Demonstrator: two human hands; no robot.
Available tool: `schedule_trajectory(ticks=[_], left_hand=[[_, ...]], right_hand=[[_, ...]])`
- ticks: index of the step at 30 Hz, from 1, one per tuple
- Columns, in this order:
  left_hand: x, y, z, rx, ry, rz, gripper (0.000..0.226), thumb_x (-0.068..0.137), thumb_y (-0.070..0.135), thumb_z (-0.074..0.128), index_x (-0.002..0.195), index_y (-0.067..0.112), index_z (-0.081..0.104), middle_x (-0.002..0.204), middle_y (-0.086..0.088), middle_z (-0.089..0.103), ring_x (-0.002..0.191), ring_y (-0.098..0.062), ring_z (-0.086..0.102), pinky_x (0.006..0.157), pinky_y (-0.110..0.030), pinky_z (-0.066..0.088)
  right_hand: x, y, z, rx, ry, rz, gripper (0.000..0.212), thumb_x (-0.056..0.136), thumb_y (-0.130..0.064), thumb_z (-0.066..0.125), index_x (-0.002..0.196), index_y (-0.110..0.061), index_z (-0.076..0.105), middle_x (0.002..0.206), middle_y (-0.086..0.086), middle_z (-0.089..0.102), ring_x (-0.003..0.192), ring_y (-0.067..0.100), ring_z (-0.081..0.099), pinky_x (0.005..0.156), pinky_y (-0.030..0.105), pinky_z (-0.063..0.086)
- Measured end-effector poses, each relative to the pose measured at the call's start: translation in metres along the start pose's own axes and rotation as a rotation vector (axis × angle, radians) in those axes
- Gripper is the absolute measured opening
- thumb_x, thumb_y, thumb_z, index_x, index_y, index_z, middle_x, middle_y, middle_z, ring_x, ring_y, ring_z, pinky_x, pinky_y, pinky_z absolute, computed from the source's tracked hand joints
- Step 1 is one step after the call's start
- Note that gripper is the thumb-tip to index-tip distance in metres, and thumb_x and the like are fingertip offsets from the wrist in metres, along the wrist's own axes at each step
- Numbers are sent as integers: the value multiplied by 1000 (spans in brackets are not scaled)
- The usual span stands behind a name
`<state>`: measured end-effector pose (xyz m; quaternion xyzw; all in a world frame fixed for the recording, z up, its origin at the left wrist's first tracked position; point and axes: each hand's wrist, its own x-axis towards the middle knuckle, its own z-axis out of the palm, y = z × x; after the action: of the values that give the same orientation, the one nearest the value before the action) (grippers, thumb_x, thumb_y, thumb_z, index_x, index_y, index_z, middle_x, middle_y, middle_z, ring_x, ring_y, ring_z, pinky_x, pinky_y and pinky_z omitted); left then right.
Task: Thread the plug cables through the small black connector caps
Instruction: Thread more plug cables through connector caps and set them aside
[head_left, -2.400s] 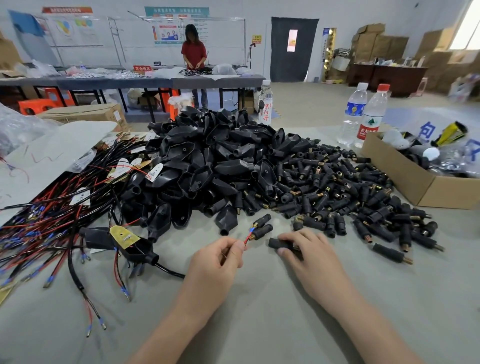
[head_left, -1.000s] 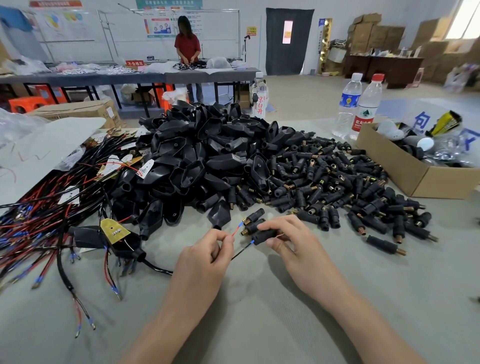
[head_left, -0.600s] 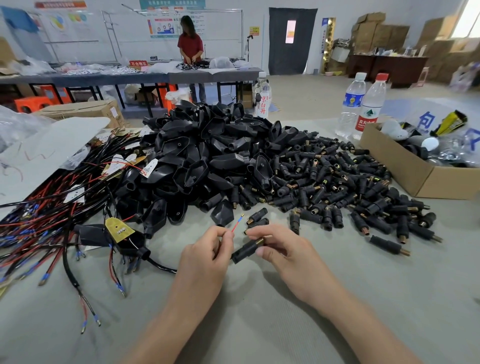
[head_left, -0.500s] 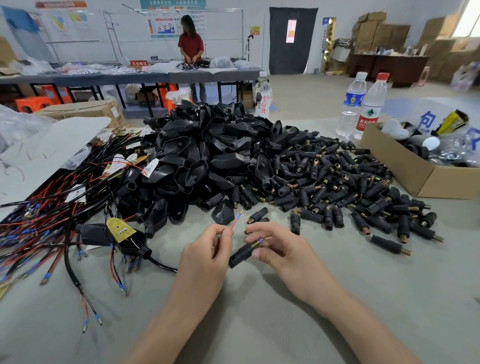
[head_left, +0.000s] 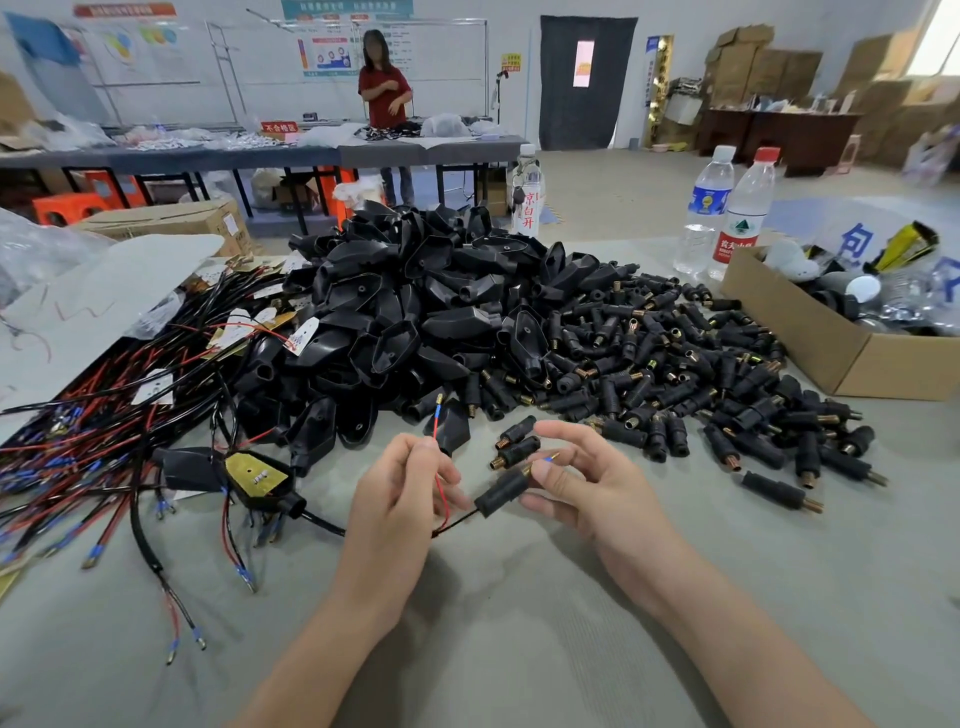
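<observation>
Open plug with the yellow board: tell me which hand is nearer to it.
Left. The left hand sits just to the right of the open plug, pinching a red wire. The right hand is farther right, beyond the left one, holding a black cap.

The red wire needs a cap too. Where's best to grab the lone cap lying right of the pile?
Pinch the lone cap across its black barrel, from above: it lies flat on the table, apart from the pile, with its thin brass tip pointing right.
</observation>
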<state>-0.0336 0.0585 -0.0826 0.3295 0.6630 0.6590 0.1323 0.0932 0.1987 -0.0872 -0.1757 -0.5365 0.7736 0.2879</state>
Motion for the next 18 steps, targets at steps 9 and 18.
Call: schedule_trajectory(ticks=[9,18], left_hand=[[1,4,-15,48,-265,23,43,84,54,48,62,18,54,97,-1,66,90,-18,59,76,-17,45],[1,-1,-11,161,-356,109,45,86,50,50,63,12,47,95,-5,63,83,-31,53,67,-19,36]], right_hand=[[4,-11,-9,240,109,21,32,89,10,59,114,-7,64,76,4,68,77,18,74,69,28,60],[4,-13,-8,385,88,117,42,74,7,63,114,-4,63,74,8,67,72,18,74,62,29,61]])
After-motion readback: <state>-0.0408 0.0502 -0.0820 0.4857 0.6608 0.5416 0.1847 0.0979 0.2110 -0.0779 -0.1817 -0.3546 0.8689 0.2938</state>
